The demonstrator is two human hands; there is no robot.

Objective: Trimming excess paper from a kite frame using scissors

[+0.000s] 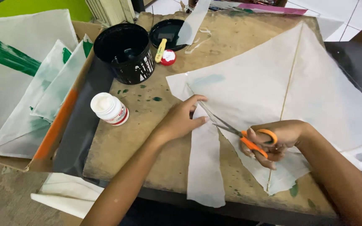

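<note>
Head view looks down on a worn brown wooden board [147,138] — across it lies a large white paper kite with a thin wooden spine [290,83]. The right hand [279,140] is closed through the loops of orange-handled metal scissors [235,132], whose blades stand partly open along the kite's left edge. The left hand [181,119] lies nearly flat, fingertips pinching and pressing the paper just beside the blades. A long cut strip of white paper [205,167] hangs down over the board's near edge. To the left stand a small white plastic bottle with a red band [109,109] and — farther back — a black paint tub [124,52].
</note>
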